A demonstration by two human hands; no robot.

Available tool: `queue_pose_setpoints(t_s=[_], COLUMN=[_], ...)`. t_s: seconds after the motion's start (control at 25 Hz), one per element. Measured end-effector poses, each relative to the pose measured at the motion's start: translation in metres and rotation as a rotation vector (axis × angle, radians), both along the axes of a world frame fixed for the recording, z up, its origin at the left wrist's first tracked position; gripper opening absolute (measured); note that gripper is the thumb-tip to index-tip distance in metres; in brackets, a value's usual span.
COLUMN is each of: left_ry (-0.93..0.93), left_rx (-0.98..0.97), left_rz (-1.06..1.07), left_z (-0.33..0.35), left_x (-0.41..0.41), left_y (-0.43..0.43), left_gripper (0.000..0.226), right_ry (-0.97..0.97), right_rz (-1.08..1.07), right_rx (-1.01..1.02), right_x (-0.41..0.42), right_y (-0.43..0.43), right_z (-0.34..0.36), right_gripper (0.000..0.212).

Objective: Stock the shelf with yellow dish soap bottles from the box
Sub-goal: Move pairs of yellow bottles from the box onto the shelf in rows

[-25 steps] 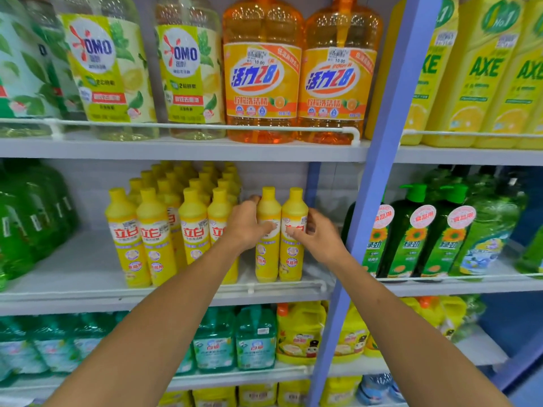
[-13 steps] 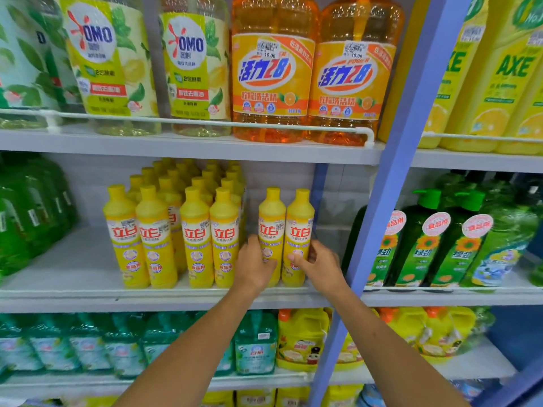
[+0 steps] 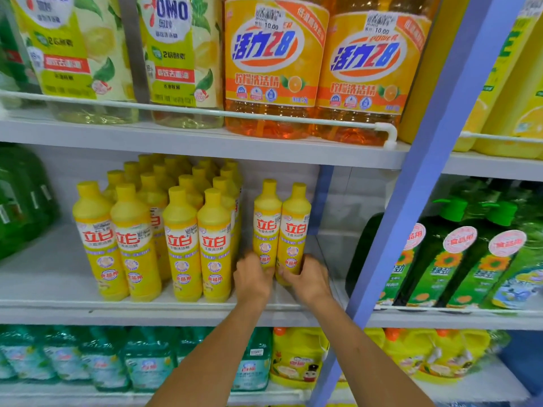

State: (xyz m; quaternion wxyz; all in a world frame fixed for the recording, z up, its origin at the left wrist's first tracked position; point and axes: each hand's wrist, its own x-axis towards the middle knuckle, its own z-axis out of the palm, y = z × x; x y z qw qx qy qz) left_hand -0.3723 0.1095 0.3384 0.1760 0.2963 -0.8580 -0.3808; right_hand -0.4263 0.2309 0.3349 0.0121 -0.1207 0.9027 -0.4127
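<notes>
One head-worn camera looks straight at the middle shelf (image 3: pixel 44 277) from close up.

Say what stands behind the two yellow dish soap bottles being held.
Above the two yellow plastic dish soap bottles only white back wall shows, no more caps. Lower down, the bottles, left hand and right hand cover the view.

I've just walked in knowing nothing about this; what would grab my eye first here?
Two bare hands at the middle shelf: the left grip holds the left bottle and the right grip the right bottle, a yellow pair upright side by side. Beside them to the left stands a block of matching yellow bottles, and above sit two big orange jugs.
</notes>
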Motion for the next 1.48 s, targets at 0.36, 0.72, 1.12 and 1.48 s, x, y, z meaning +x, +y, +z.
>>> queue_pose_setpoints(t_s=[0.36, 0.72, 1.12, 1.48], left_ry=[0.125, 0.296, 0.315, 0.309], left_rx=[0.017, 0.040, 0.036, 0.014], left_rz=[0.178, 0.249, 0.292, 0.317], left_z=[-0.030, -0.047, -0.039, -0.039], left_x=[-0.069, -0.098, -0.111, -0.114], left_y=[-0.017, -0.022, -0.024, -0.025], left_gripper=[0.043, 0.045, 0.035, 0.034], right_ry=[-0.006, 0.145, 0.230, 0.242], right_rz=[0.000, 0.038, 0.060, 0.044], right_rx=[-0.300, -0.301, -0.354, -0.333], right_x=[-0.062, -0.101, -0.116, -0.123], right_y=[-0.046, -0.062, -0.072, -0.076], right_z=[-0.037, -0.049, -0.054, -0.057], right_gripper=[0.067, 0.053, 0.044, 0.051])
